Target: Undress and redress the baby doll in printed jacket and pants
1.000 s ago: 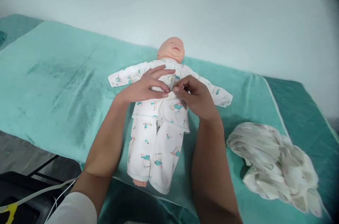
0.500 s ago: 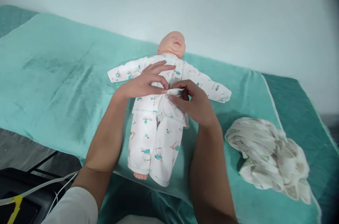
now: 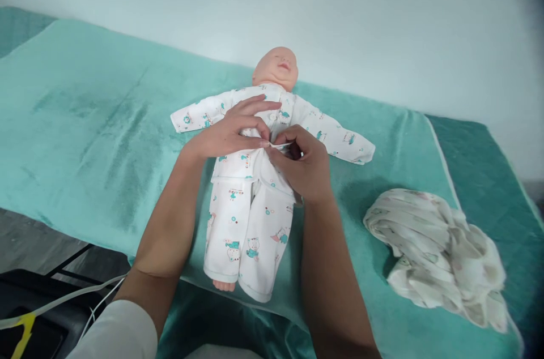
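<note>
Behind everything we've got a pale wall point(image 3: 272, 2), and below it the green velvety cover point(image 3: 85, 98), with the baby doll point(image 3: 275, 67) lying face up right in front of us. Its long axis runs away from us, head at the far side near the wall, feet towards us, both sleeves flung out wide. Off to the right, well apart, sits a crumpled printed cloth point(image 3: 433, 251). The doll wears white trousers point(image 3: 263, 229) and a matching jacket point(image 3: 238, 166), dotted with teal and reddish animal figures, and here's the key spot: the jacket's front edge, directly beneath us at the belly, both hands equally close. Our left hand point(image 3: 232, 133) pinches it between thumb and forefinger, other fingers fanned over the chest; our right hand point(image 3: 306, 163), curled, grips the folded edge just beside. Above the pinch, a small pale button point(image 3: 272, 116)!
</note>
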